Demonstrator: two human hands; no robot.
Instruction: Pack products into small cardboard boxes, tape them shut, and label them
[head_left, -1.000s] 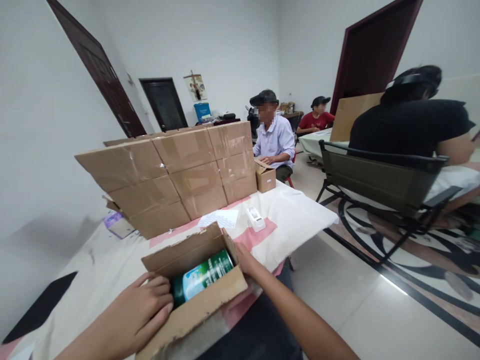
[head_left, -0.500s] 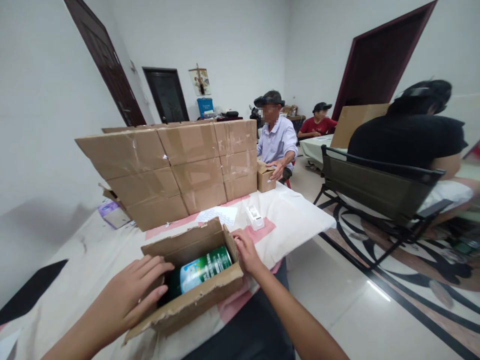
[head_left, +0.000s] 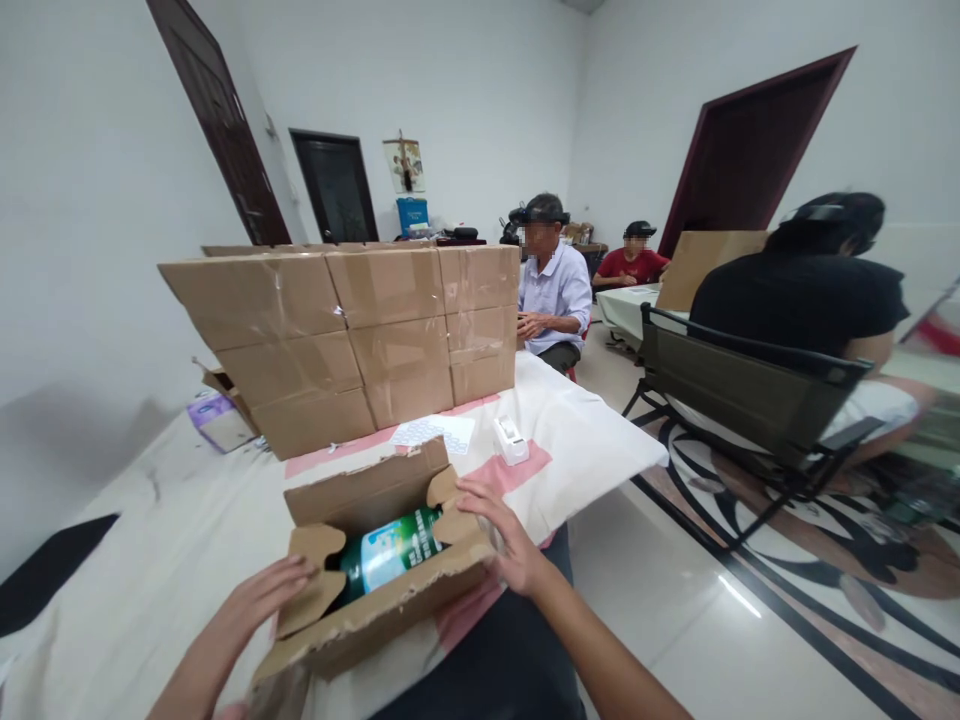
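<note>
An open cardboard box (head_left: pixel 390 600) with torn top edges sits at the table's near edge. Inside lies a green can (head_left: pixel 394 550) on its side, its ends partly covered by the box's short flaps. My left hand (head_left: pixel 259 605) rests with outstretched fingers on the left end flap (head_left: pixel 311 570), which is folded inward. At the other end, my right hand (head_left: pixel 506 535) presses the right end flap (head_left: pixel 444 488) with extended fingers, its lower part against the box's side. The long sides stand upright.
Behind the box rises a wall of taped cartons (head_left: pixel 397 340). A white tape dispenser (head_left: pixel 511 440) and a printed sheet (head_left: pixel 435 433) lie on the cloth-covered table. A tissue pack (head_left: pixel 220 422) is at left. One person (head_left: pixel 555 280) sits beyond the cartons, another (head_left: pixel 795 270) at right.
Both short end flaps have come down inward over the can. My left hand has moved left and down, out of the box opening. The person opposite has taken a small carton off the table corner.
</note>
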